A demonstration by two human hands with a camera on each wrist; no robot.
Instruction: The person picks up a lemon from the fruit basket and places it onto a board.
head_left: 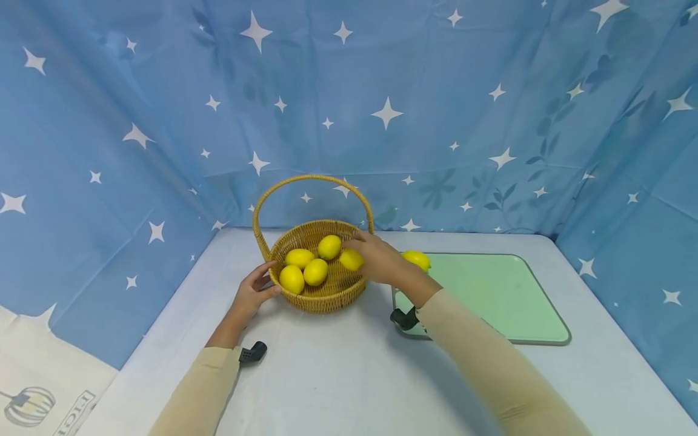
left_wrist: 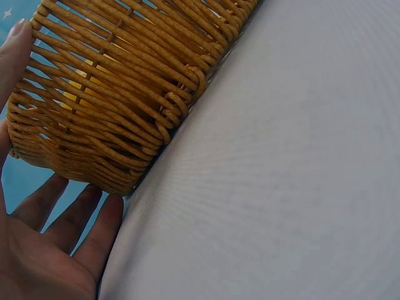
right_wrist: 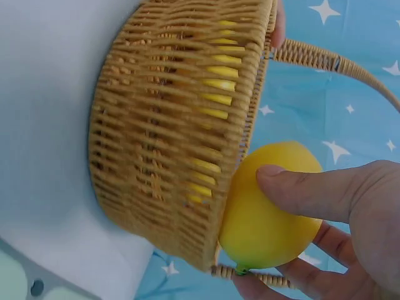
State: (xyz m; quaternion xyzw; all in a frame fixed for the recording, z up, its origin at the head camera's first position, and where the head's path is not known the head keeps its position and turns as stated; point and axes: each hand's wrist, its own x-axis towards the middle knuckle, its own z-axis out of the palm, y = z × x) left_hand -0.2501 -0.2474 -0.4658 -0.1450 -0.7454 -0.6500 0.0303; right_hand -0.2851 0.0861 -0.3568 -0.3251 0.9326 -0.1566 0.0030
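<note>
A pale desk [head_left: 338, 363], hemmed by blue star-printed cloth [head_left: 436, 121], carries everything. On its right half lies a green tray [head_left: 501, 297], with one lemon on the tray [head_left: 417, 259] at the tray's far left corner. A wicker basket [head_left: 322, 297] with an arched handle [head_left: 311, 178] stands near the middle of the desk's far edge; four lemons in the basket [head_left: 315, 271] lie on its floor.

The right hand [head_left: 378, 260] reaches over the basket's right rim, its thumb and fingers [right_wrist: 300, 190] curled round the held lemon [head_left: 351, 259], which sits just inside that rim, touching the weave in the right wrist view. The left hand [head_left: 252, 293] rests against the basket's left wall; its fingers [left_wrist: 75, 219] lie straight along the wicker, thumb high on the side, holding nothing. The basket wall stands between the two hands.
</note>
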